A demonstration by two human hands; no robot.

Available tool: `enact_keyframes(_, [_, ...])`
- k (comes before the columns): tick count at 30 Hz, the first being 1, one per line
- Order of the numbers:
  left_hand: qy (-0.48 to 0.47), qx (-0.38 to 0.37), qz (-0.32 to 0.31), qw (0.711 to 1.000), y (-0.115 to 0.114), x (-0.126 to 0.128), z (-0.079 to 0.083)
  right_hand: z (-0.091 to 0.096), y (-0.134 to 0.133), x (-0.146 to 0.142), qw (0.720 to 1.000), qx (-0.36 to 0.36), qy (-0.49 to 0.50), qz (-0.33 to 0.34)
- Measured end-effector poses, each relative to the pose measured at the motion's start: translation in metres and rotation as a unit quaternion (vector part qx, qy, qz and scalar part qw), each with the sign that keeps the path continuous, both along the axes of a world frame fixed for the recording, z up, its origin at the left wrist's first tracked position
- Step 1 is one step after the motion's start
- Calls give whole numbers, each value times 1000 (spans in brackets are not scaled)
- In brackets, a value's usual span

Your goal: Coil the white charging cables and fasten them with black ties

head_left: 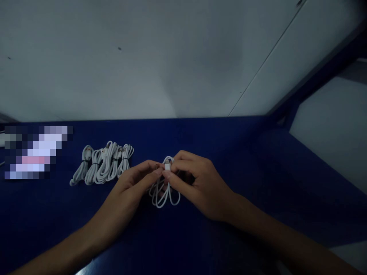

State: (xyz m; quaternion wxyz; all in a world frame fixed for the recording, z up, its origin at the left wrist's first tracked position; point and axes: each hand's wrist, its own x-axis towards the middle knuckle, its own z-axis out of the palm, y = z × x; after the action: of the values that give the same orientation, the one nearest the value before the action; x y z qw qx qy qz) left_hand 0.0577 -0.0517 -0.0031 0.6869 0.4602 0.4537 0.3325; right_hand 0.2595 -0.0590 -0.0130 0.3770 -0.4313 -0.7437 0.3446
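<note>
A coiled white cable (164,191) hangs in loops over the dark blue table (218,145), held between both hands. My left hand (134,183) pinches the bundle from the left with fingers closed. My right hand (195,183) grips it from the right, thumb and fingers pressed at the white plug (168,166) on top. To the left of the hands, a row of several tied white cable bundles (103,164) lies on the table.
A pale wall (160,57) rises behind the table's far edge. A blurred-out patch (37,152) sits at the far left of the table. The table's right edge (315,160) runs diagonally, with a light floor beyond it.
</note>
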Motion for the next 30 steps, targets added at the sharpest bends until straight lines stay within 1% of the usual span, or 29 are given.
enact_keyframes(4, [4, 16, -6, 1000, 0, 1, 1, 0, 0, 0, 1000, 1, 0, 3])
enact_keyframes(9, [8, 12, -8, 1000, -3, 3, 3, -1, 0, 1, 1000, 0, -3, 0])
enact_keyframes(13, [24, 30, -6, 999, -4, 4, 4, -1, 0, 1, 1000, 0, -8, 1])
enact_keyframes(21, [40, 48, -14, 998, -1, 4, 2, -2, -1, 1, 1000, -2, -12, -1])
enact_keyframes(30, [46, 52, -24, 997, -3, 3, 3, -1, 0, 1, 1000, -5, -7, -1])
